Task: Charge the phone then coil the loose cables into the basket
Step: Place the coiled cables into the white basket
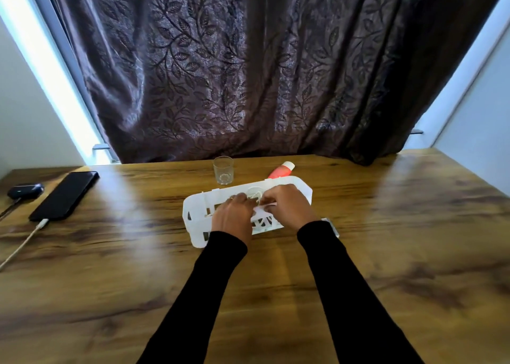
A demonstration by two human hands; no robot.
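both hands, left hand (233,216) and right hand (288,207), pinch a thin white cable (255,194) over the white slotted basket (196,206).

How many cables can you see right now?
2. A white braided cable is plugged into the phone at the table's left edge. A white cable is in both hands over the basket. More may be hidden under the hands.

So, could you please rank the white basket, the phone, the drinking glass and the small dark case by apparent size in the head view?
1. White basket, clearly largest.
2. Phone.
3. Drinking glass and small dark case: they look about alike, so I will not rank them; the glass also stands farther from the camera.
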